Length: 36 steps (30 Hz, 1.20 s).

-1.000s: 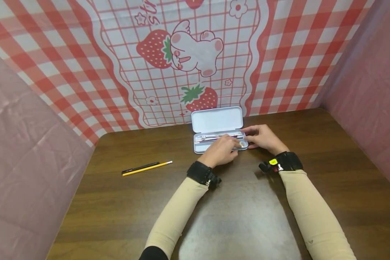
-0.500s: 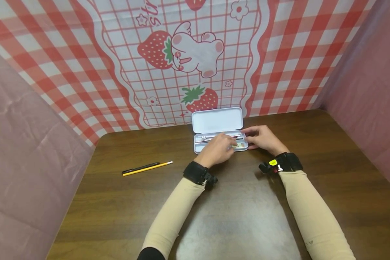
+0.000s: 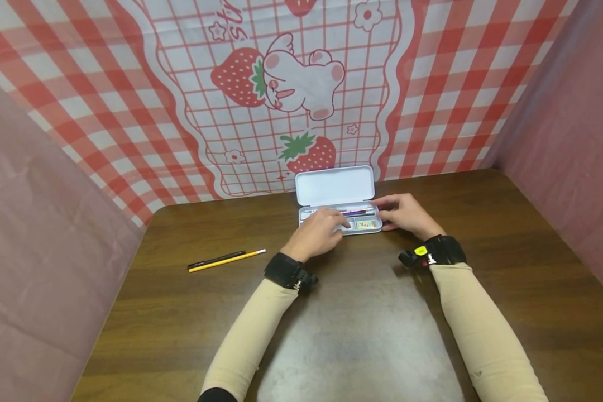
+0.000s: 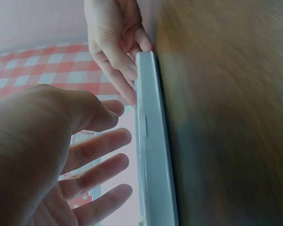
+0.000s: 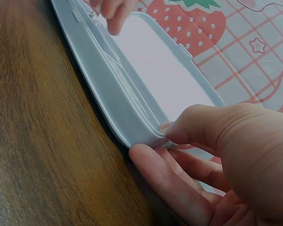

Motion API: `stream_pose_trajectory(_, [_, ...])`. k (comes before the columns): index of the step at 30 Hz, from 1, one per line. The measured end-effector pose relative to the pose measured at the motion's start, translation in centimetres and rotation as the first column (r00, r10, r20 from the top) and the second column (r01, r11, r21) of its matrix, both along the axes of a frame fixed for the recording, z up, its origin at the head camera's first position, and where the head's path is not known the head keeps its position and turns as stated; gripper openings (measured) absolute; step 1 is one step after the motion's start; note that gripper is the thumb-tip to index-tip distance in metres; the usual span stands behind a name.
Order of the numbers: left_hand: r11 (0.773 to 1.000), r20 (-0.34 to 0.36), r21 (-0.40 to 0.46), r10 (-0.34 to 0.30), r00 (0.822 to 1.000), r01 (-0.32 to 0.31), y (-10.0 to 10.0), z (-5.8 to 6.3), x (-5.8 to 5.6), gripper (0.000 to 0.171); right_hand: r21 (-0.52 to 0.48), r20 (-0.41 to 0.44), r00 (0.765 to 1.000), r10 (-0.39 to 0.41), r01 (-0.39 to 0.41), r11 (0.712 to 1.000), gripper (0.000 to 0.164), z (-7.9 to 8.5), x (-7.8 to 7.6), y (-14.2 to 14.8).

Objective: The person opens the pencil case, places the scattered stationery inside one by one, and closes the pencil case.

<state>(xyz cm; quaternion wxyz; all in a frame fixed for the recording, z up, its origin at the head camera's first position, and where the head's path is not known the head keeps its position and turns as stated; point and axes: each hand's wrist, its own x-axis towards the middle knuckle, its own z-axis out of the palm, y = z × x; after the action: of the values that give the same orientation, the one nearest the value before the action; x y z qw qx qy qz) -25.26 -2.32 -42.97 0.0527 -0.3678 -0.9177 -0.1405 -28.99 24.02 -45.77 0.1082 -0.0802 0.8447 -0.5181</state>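
A pale blue pencil case [image 3: 335,186] lies open near the back of the table, its lid raised towards the patterned cloth. Pens [image 3: 359,213] lie in its long rear compartment, and a small eraser-like block [image 3: 365,224] sits in the front right one. My left hand [image 3: 314,233] hovers over the case's left half, partly hiding it; the left wrist view shows those fingers [image 4: 104,169] spread, holding nothing. My right hand [image 3: 409,215] grips the case's right end. In the right wrist view, its thumb [image 5: 184,125] rests on the rim, with fingers against the end wall.
A yellow pencil [image 3: 226,261] and a black pen [image 3: 216,259] lie side by side on the wooden table [image 3: 372,324], left of the case. A red-checked strawberry cloth [image 3: 306,151] hangs behind the table, and pink cloth [image 3: 568,139] hangs along both sides.
My left hand has moved left across the case, away from its right compartment, uncovering the eraser-like block. My right hand has stayed at the right end.
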Motion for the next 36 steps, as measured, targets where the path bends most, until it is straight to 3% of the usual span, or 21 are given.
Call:
stream_pose_trajectory(8, [1.0,-0.004,-0.021,-0.001,1.0,0.001,-2.2,0.0,0.8,0.028,0.005,0.0,1.0,-0.016,0.016,1.0,0.04,0.0,0.1,-0.1])
stream_pose_trajectory(15, [0.998,-0.014,-0.036,0.051,0.999,-0.051,-4.5,0.4,0.9,0.033,0.002,0.005,1.0,-0.003,0.003,1.0,0.04,-0.2,0.1,-0.1])
stream_pose_trajectory(25, [0.997,-0.029,0.024,0.08,0.996,-0.079,-8.0,1.0,0.8,0.034,-0.017,0.008,1.0,0.002,-0.002,1.0,0.041,-0.4,0.0,-0.1])
stream_pose_trajectory(36, [0.985,0.033,0.037,0.165,0.986,-0.166,-12.0,1.4,1.1,0.033,-0.017,0.005,1.0,-0.008,0.008,1.0,0.041,-0.4,-0.1,0.0])
